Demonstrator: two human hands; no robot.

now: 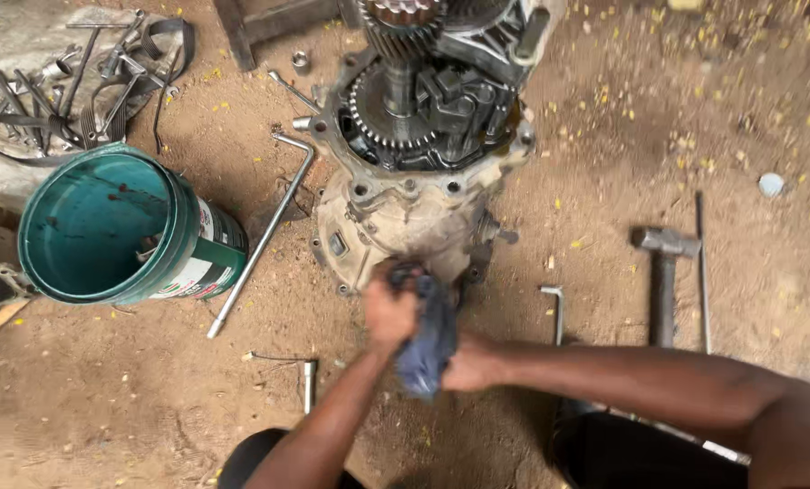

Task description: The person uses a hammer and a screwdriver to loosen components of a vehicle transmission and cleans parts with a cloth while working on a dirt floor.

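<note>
- Cloth [430, 340], dark blue and crumpled, is gripped between both hands just below the gearbox housing [403, 222], low in the middle of the view.
- It is clutched by the left hand [390, 312] at its upper end, pressed against the near edge of the housing; the lower part is held by the right hand [470, 362], so the two hands are close together and both closed on the cloth.
- The housing is seen lying on the dirt ground [604, 145], its open end turned away, with gears [396, 118] and a toothed shaft [403, 23] exposed.
- A long bent bar [265, 235] is laid just left of the housing, and a small L-shaped key [554, 308] just right of it.
- A hammer [663, 272] and a thin rod [700, 272] are placed further right, well apart from the hands.
- A green bucket [124, 231] is tipped on its side at the left, with a heap of tools [70, 81] on sacking behind it.
</note>
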